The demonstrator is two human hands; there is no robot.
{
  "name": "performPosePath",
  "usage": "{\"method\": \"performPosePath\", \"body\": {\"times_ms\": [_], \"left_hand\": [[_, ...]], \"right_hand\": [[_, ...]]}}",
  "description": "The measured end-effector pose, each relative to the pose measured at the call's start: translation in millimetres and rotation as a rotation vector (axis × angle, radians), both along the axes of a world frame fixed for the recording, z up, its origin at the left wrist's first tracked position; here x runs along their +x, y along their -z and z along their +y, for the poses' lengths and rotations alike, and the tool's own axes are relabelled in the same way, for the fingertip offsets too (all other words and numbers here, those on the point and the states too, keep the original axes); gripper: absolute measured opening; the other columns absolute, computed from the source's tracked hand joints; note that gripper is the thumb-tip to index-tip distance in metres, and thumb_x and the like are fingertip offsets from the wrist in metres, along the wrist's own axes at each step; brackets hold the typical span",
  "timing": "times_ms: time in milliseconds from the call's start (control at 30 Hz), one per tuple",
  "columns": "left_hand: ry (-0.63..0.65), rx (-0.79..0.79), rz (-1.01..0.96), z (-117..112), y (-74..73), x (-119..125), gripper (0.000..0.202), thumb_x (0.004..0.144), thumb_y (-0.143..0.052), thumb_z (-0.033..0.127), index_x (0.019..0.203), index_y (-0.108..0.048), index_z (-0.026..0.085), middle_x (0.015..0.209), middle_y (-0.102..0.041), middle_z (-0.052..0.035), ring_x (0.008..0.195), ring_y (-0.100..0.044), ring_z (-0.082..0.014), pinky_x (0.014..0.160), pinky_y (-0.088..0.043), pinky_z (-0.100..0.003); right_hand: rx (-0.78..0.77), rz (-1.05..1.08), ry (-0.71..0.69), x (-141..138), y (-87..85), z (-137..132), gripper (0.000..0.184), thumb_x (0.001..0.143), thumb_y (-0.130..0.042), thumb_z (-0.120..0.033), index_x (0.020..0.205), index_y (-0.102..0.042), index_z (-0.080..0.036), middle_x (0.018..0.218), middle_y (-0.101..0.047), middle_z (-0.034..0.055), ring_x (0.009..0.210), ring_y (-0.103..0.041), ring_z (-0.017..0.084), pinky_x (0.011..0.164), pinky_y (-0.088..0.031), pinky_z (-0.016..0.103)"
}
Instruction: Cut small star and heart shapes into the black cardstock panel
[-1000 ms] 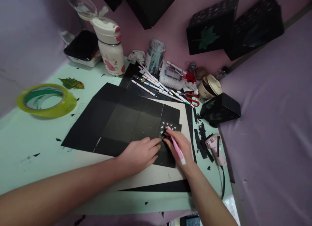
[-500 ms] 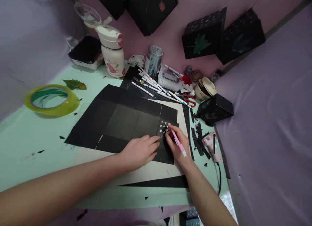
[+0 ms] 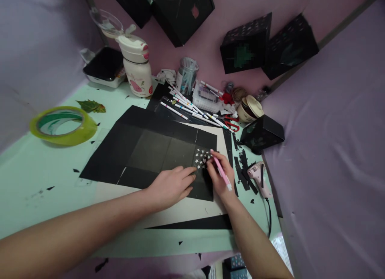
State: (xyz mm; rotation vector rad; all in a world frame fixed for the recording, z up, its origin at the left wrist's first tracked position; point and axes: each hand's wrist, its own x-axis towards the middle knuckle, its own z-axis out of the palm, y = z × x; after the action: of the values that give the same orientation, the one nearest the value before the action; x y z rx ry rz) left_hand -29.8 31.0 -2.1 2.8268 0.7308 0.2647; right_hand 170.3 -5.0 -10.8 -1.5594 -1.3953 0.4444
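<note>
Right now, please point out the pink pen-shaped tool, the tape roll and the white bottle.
Pink pen-shaped tool [image 3: 221, 171]: head view, its barrel.
Tape roll [image 3: 64, 140]: head view, yellow front.
White bottle [image 3: 138, 75]: head view, body.

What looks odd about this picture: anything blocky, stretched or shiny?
In the head view, the green leaf shape on a hanging black box is pixelated; in that view too, the tape roll looks stretched sideways, and the black paper has a greyish middle, perhaps sheen.
</note>
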Motion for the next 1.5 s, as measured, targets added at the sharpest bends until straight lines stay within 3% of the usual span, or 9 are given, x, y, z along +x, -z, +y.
{"method": "performPosePath", "body": {"times_ms": [167,267,433,600,767,933,1133,1300,1500], "left_hand": [[0.014,-0.008,0.008,0.1,-0.7,-0.6,0.028,0.094,-0.049,0.029,0.116,-0.062,0.018,0.133,-0.056,-0.0080,0.099,-0.060,-0.0194,0.073,-0.052,-0.030],[0.014,-0.002,0.015,-0.1,-0.8,-0.9,0.028,0.095,-0.046,0.029,0.116,-0.062,0.018,0.134,-0.055,-0.0085,0.100,-0.060,-0.0197,0.074,-0.052,-0.030],[0.015,0.014,0.016,-0.6,-1.3,-1.0,0.029,0.096,-0.046,0.029,0.120,-0.059,0.019,0.134,-0.056,-0.0060,0.101,-0.060,-0.0200,0.075,-0.052,-0.031],[0.008,0.021,0.015,-1.2,-0.7,-0.6,0.028,0.096,-0.046,0.029,0.118,-0.060,0.020,0.133,-0.056,-0.0053,0.101,-0.059,-0.0199,0.074,-0.051,-0.030],[0.001,0.026,-0.002,-2.1,0.3,-1.0,0.027,0.096,-0.046,0.029,0.118,-0.059,0.021,0.132,-0.056,-0.0053,0.101,-0.059,-0.0201,0.076,-0.052,-0.031],[0.000,0.019,0.002,-2.5,-0.7,-1.0,0.028,0.095,-0.048,0.028,0.119,-0.059,0.020,0.130,-0.057,-0.0065,0.099,-0.059,-0.0195,0.074,-0.052,-0.030],[0.005,0.014,0.009,-2.2,0.8,-0.2,0.028,0.095,-0.047,0.029,0.119,-0.059,0.020,0.129,-0.058,-0.0056,0.098,-0.059,-0.0207,0.073,-0.053,-0.032],[0.019,0.003,-0.005,-2.9,1.1,-1.1,0.027,0.096,-0.046,0.028,0.118,-0.060,0.020,0.130,-0.058,-0.0032,0.097,-0.060,-0.0207,0.074,-0.054,-0.034],[0.024,0.013,0.009,-1.8,0.8,-1.4,0.027,0.096,-0.047,0.029,0.118,-0.060,0.020,0.132,-0.057,-0.0044,0.099,-0.060,-0.0206,0.076,-0.053,-0.033]], "right_hand": [[0.298,-0.052,0.509,32.6,-12.0,4.7,0.029,0.085,-0.063,-0.026,0.113,-0.064,-0.018,0.100,-0.067,0.0091,0.085,-0.064,0.020,0.080,-0.053,0.036],[0.322,-0.076,0.598,51.7,-14.1,5.5,0.022,0.089,-0.057,-0.028,0.105,-0.066,-0.016,0.087,-0.067,0.0067,0.070,-0.063,0.017,0.072,-0.054,0.034],[0.279,-0.065,0.372,45.1,-6.4,4.8,0.029,0.088,-0.057,-0.026,0.116,-0.063,-0.019,0.101,-0.069,0.0095,0.094,-0.066,0.022,0.090,-0.052,0.042],[0.112,0.116,-0.078,17.5,-4.2,-0.4,0.028,0.093,-0.051,-0.028,0.120,-0.059,-0.023,0.109,-0.064,0.0088,0.086,-0.068,0.019,0.078,-0.058,0.037],[-0.005,0.106,-0.340,4.2,-9.0,-2.9,0.032,0.095,-0.050,-0.030,0.126,-0.053,-0.025,0.122,-0.055,0.0102,0.103,-0.064,0.020,0.090,-0.056,0.038],[-0.030,0.231,-0.327,2.9,-8.2,-2.2,0.031,0.096,-0.045,-0.035,0.127,-0.048,-0.028,0.123,-0.050,0.0087,0.091,-0.066,0.017,0.066,-0.063,0.031],[-0.027,0.216,-0.387,2.2,-10.1,-2.3,0.031,0.093,-0.054,-0.031,0.123,-0.055,-0.027,0.120,-0.049,0.0089,0.102,-0.062,0.021,0.083,-0.060,0.038],[-0.052,0.391,-0.316,2.5,-11.8,-3.1,0.029,0.094,-0.052,-0.033,0.122,-0.055,-0.030,0.114,-0.050,0.0062,0.082,-0.063,0.016,0.056,-0.060,0.029],[-0.099,0.292,-0.180,15.7,-7.7,0.1,0.025,0.094,-0.050,-0.034,0.105,-0.069,-0.022,0.069,-0.059,0.0000,0.056,-0.053,0.012,0.048,-0.043,0.023]]}}
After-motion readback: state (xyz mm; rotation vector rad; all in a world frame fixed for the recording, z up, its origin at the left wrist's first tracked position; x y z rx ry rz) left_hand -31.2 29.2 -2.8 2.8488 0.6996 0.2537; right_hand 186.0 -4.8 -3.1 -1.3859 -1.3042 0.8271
